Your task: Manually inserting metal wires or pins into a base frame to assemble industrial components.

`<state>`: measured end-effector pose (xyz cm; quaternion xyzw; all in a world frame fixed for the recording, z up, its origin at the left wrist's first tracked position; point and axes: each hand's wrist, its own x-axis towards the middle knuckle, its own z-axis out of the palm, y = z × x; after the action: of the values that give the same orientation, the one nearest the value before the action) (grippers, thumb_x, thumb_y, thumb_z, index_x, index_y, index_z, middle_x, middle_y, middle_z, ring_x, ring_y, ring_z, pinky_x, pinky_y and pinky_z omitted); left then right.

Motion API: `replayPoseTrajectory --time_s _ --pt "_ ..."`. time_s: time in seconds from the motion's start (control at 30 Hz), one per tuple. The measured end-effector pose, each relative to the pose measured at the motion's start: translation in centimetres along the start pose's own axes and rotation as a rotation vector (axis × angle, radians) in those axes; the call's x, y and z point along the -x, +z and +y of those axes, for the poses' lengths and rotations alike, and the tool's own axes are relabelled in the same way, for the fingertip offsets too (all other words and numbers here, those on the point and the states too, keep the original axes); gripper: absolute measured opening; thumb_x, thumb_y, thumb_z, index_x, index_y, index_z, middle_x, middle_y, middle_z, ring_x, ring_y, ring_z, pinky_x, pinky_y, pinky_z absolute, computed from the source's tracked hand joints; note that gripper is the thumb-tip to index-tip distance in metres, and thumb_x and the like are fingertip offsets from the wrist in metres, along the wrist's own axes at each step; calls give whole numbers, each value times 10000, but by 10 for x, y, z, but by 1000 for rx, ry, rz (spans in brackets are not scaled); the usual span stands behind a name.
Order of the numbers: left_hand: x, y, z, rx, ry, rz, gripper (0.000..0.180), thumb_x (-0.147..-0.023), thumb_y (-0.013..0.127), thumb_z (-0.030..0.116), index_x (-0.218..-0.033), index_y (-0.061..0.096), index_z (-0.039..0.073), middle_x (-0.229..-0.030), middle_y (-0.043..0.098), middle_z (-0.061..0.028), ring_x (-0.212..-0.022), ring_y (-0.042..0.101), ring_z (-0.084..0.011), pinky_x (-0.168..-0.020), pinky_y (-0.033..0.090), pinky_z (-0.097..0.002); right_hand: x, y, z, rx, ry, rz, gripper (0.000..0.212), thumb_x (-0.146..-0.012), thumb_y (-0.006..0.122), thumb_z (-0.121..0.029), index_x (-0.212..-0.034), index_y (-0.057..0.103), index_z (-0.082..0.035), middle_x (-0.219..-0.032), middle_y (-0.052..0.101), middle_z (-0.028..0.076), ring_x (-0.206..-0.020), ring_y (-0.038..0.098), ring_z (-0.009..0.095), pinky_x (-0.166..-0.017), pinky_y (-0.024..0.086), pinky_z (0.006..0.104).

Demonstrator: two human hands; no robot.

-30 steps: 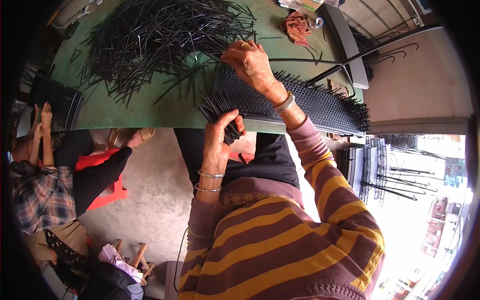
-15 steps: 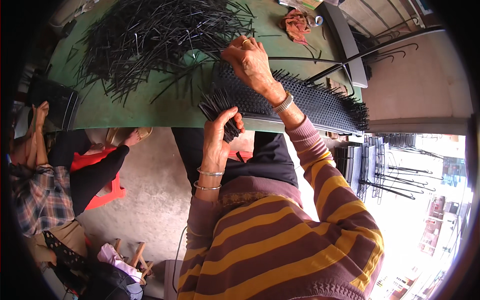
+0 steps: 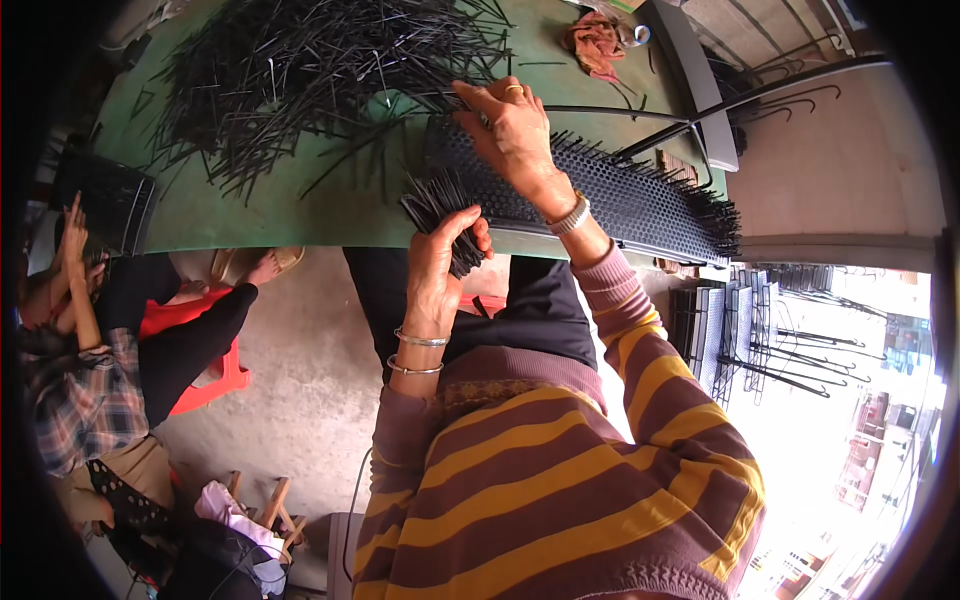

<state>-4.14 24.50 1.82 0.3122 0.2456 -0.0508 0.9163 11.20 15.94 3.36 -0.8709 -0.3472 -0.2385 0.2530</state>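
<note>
My left hand (image 3: 440, 255) is closed round a bundle of thin black sticks (image 3: 440, 205), held upright at the table's near edge. Over the left end of a long black perforated panel (image 3: 610, 195) is my right hand (image 3: 510, 135); its forefinger stretches leftward, apart from the thumb, and I see nothing held. Short black sticks stand up along the panel's far edge and crowd its right end. A big loose heap of similar black sticks (image 3: 300, 80) lies on the green table (image 3: 200, 228), left of the panel.
A crumpled reddish cloth (image 3: 595, 45) lies at the far right of the table. A black metal rod (image 3: 760, 95) slants past the panel. Finished-looking racks with hooks (image 3: 740, 330) hang at right. Another person (image 3: 90, 380) sits at left by a red stool (image 3: 225, 375).
My right hand has shifted slightly right, and its forefinger has straightened away from the pinched fingers. The left hand keeps the bundle. At left, the other person's hands have moved.
</note>
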Motion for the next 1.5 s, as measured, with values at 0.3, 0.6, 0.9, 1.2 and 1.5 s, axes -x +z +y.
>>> replayPoseTrajectory --time_s 0.3,0.6,0.9,1.2,1.5 --pt "-2 -7 -3 -55 18 -14 155 -846 669 155 -800 624 14 -713 581 -63 -622 546 -148 -598 474 -316 24 -45 -11 -906 595 -649 211 -904 618 -185 -964 667 11 -780 651 34 -687 585 97 -619 476 247" --pt "1 -3 5 76 -74 32 209 -887 652 202 -999 613 30 -889 656 -117 -855 669 -257 -774 579 -460 3 -44 -10 -714 493 -29 115 -932 559 -89 -943 616 10 -797 681 64 -669 624 103 -619 488 236" --pt "1 -5 2 -12 -38 -13 242 -895 645 228 -1044 624 38 -822 641 -73 -669 586 -128 -598 506 -310 -2 -12 -9 -593 407 101 72 -919 580 -60 -939 617 -1 -770 692 60 -667 641 82 -615 479 217" --pt "4 -1 3 -28 -4 85 231 -882 654 219 -1011 649 28 -783 641 -74 -647 599 -138 -569 499 -296 3 -7 -5 -642 418 102 77 -911 596 -55 -947 625 6 -826 706 74 -715 671 102 -645 497 225" --pt "1 -3 2 -13 20 63 192 -864 671 202 -941 675 26 -772 646 -82 -638 614 -164 -562 502 -299 -10 -8 -6 -191 138 126 74 -830 687 -108 -890 684 -65 -800 664 86 -736 642 232 -646 486 323"
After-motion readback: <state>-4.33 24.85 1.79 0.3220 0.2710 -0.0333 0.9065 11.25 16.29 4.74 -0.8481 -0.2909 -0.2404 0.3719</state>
